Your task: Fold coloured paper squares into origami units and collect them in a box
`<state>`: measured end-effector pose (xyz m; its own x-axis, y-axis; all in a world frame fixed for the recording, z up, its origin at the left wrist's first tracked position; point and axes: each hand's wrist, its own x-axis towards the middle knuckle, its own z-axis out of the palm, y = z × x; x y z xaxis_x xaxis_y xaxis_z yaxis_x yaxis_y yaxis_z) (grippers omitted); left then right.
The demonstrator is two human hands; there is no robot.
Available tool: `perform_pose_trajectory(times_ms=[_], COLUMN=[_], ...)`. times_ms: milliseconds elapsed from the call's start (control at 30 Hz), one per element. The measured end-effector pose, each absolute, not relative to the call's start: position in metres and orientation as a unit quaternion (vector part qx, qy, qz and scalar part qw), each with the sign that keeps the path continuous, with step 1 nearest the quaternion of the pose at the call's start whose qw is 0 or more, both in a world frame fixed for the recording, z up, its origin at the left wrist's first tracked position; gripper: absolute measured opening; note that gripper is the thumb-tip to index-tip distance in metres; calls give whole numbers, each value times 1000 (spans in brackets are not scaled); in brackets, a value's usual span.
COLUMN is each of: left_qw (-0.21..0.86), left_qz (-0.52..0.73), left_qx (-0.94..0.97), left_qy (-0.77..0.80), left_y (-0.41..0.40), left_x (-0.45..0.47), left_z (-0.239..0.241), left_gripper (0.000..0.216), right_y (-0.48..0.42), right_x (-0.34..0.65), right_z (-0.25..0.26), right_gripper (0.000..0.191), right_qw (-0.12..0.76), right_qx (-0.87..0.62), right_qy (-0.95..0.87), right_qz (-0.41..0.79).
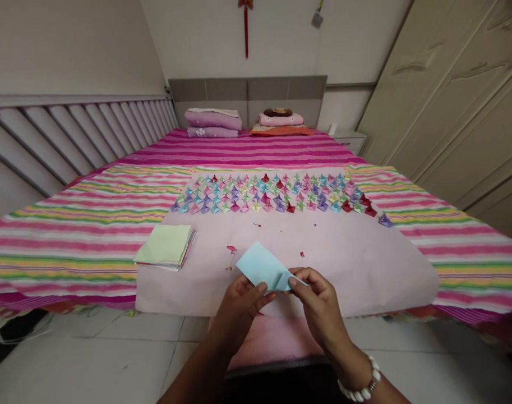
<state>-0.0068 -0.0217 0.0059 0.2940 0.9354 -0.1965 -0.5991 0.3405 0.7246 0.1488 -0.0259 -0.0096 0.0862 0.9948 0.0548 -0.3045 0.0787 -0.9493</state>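
Note:
A light blue sheet of origami paper (pixel 259 264), partly folded near its right corner, is held up between both hands. My left hand (pixel 243 297) pinches its lower edge, thumb on top. At the right end, my right hand (pixel 317 294) grips the folded part between thumb and fingers. Beyond the hands, several rows of small folded paper pieces (pixel 256 197) in many colours stand on a pale pink sheet (pixel 356 269). To the left lies a stack of square paper (pixel 165 245) with a pale green sheet on top.
The pink sheet covers part of a bed with a striped bedspread (pixel 83 224). Folded bedding (pixel 213 122) sits by the headboard (pixel 222 92). A slatted rail (pixel 91 129) runs along the left, and a wardrobe (pixel 457 112) stands right.

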Motion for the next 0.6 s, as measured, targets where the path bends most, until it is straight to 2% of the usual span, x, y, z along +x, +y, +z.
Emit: perform_pose_trajectory(times_ms=[67, 233, 300, 367, 500, 533, 600], left_qw=[742, 690, 662, 632, 574, 558, 531], left_qz=[520, 562, 572, 578, 552, 547, 547], left_qx=[271, 275, 309, 355, 430, 435, 431], left_qy=[325, 364, 373, 375, 426, 447, 482], left_y=[-21, -24, -27, -29, -29, -28, -26], left_x=[-7, -4, -3, -2, -4, -5, -6], left_z=[6, 6, 3, 0, -3, -3, 0], left_gripper=[33, 104, 118, 109, 34, 22, 15], right_y=[-26, -24, -23, -23, -25, -26, -28], right_x=[149, 150, 150, 149, 148, 148, 149], right_z=[-10, -12, -13, -13, -13, -12, -9], right_gripper=[15, 17, 17, 16, 14, 13, 10], right_qw=[609, 619, 620, 618, 609, 606, 600], right_qx=[-419, -424, -426, -425, -405, -399, -385], right_qy=[-407, -382, -378, -378, -397, -405, -423], right_qz=[537, 539, 540, 543, 554, 556, 559])
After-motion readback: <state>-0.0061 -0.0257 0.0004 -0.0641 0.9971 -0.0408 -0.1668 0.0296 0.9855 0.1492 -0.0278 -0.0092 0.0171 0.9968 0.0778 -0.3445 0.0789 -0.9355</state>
